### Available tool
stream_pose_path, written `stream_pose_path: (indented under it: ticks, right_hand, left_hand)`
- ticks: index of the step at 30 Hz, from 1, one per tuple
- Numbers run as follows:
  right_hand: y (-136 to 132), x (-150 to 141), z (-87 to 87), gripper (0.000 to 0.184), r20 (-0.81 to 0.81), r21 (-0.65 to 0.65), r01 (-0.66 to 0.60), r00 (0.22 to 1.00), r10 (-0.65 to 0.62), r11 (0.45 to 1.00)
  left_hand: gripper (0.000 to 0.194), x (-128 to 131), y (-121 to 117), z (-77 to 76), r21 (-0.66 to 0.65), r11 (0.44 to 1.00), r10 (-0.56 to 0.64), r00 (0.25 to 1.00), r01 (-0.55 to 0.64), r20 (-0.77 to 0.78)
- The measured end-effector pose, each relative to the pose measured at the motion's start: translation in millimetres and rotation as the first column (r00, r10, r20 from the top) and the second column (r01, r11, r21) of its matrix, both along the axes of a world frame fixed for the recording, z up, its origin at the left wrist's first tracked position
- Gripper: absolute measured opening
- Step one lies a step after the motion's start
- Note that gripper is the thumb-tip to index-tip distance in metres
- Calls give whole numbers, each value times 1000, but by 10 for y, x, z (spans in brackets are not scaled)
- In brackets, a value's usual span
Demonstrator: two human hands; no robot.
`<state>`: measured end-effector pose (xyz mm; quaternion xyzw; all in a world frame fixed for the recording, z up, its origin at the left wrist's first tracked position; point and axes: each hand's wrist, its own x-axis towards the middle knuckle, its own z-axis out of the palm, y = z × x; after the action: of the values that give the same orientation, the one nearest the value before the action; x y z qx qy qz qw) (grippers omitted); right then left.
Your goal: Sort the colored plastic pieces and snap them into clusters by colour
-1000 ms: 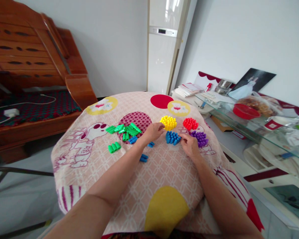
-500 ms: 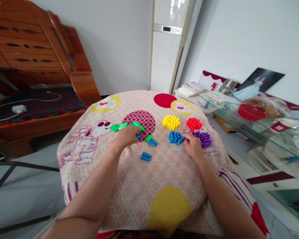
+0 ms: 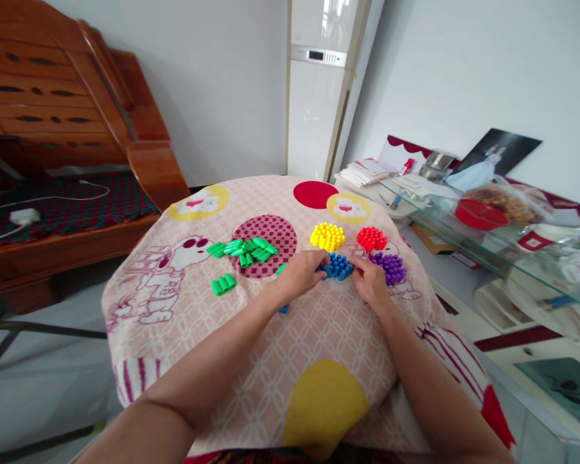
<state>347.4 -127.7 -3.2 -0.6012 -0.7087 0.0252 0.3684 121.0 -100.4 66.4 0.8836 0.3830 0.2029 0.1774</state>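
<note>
Between my hands stands a tight cluster of blue plastic pieces (image 3: 338, 266) with rounded tips. My left hand (image 3: 300, 276) is closed at the cluster's left edge, its fingertips on blue pieces. At the right edge, my right hand (image 3: 370, 281) pinches against the cluster. Similar clusters stand close by: yellow pieces (image 3: 327, 236) behind, red pieces (image 3: 372, 238) behind to the right, and purple pieces (image 3: 389, 268) beside my right hand. Loose green pieces (image 3: 250, 251) lie in a pile to the left. Partly hidden under my left wrist is a blue piece (image 3: 284, 309).
A patterned cloth covers the round table (image 3: 251, 399). Nearer on the left lies another green piece (image 3: 223, 284). To the right is a glass shelf (image 3: 430, 216) with a red bowl (image 3: 481, 214) and papers. A wooden bench (image 3: 67, 122) stands at the left.
My left hand has moved right, from the green pile to the blue cluster, bringing a blue piece. A green piece now lies apart at the left. My right hand stays at the cluster.
</note>
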Motion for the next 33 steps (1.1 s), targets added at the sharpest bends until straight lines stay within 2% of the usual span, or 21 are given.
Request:
stream_pose_path:
  ticks: [3,8,13,15,18,21,24,26,29,31,33]
  right_hand:
    - [0,1,20,38,-3,-15,-13,1000,13,1000]
    - [4,4,25,42,20,-24,12,1000,-12,1000]
    - [5,-3,17,41,13,-16,5,1000,-5,1000]
    - [9,1,9,41,13,-13,5,1000,-5,1000]
    - [20,13,-9,40,28,-4,21,999,-21,1000]
    - [28,19,-23,39,46,-10,35,998,-34,999]
    - [28,12,-25,37,50,-8,37,998,-36,999]
    - [25,8,-24,36,44,-2,35,998,-35,999]
    - [21,5,-25,37,32,1,23,999,-23,1000]
    - [20,5,-28,38,29,1,19,999,-19,1000]
    - [20,5,-31,37,33,-1,23,999,-23,1000]
  left_hand:
    - [18,191,-36,-99,33,999,-31,998,33,-56]
    - [19,305,-31,-227,73,995,-58,990,68,-129]
    - [22,333,-67,-245,83,995,-39,994,48,-104]
    - [23,258,-49,-186,93,996,-4,999,7,-39]
    - [15,-1,59,-52,77,995,56,998,-56,-4]
    - [12,-328,198,35,-1,997,82,991,-83,-104]
    - [21,-530,258,0,-45,999,2,982,-10,-188]
    - [24,-556,246,-63,-35,999,-39,972,32,-233]
    - [21,-499,209,-124,6,1000,-21,959,24,-281]
    - [18,-441,200,-126,19,1000,7,967,-2,-256]
    - [17,-374,207,-116,0,1000,18,986,-18,-165]
